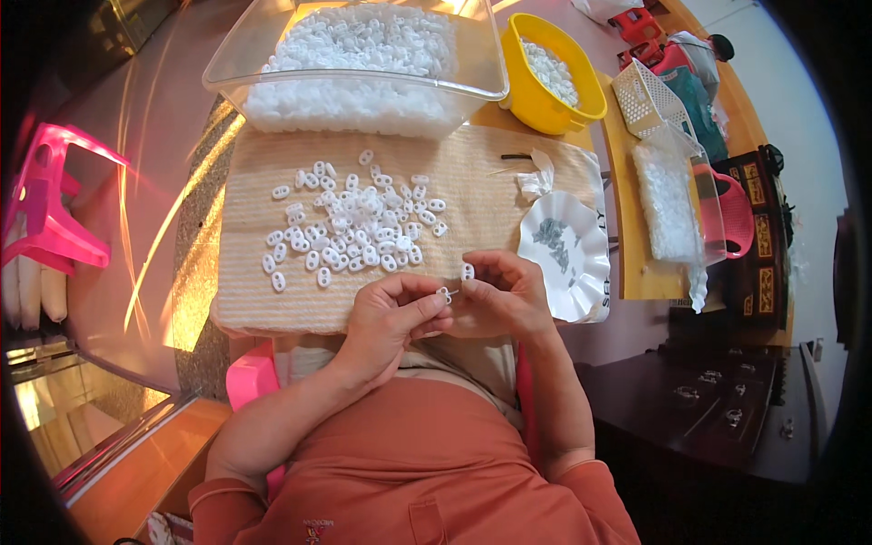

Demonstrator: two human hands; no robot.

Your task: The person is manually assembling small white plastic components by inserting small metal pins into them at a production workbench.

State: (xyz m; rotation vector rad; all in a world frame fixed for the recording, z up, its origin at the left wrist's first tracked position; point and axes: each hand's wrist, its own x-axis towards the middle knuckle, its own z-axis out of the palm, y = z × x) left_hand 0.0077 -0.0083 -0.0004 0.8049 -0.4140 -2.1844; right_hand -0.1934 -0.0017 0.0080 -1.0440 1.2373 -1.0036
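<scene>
Over the near edge of the cloth-covered table, my two hands work close together. My left hand (392, 320) is closed, pinching a small whitish piece with a ring-like end (445, 293) between thumb and forefinger. A white oval piece with two holes (468, 272) stands upright between the thumb and forefinger of my right hand (509, 295). The two pieces are apart. Ahead and to the left lies a loose heap of similar white two-hole pieces (359, 222). Right of my right hand, a white fluted dish (586, 272) holds small dark grey bits (554, 243).
A clear plastic bin (490, 73) full of white pieces stands at the far side, beside a yellow basin (586, 104) with more. Crumpled tissue (538, 177) lies above the dish. On the right is another clear bin (713, 218); a pink stool (54, 209) is at left.
</scene>
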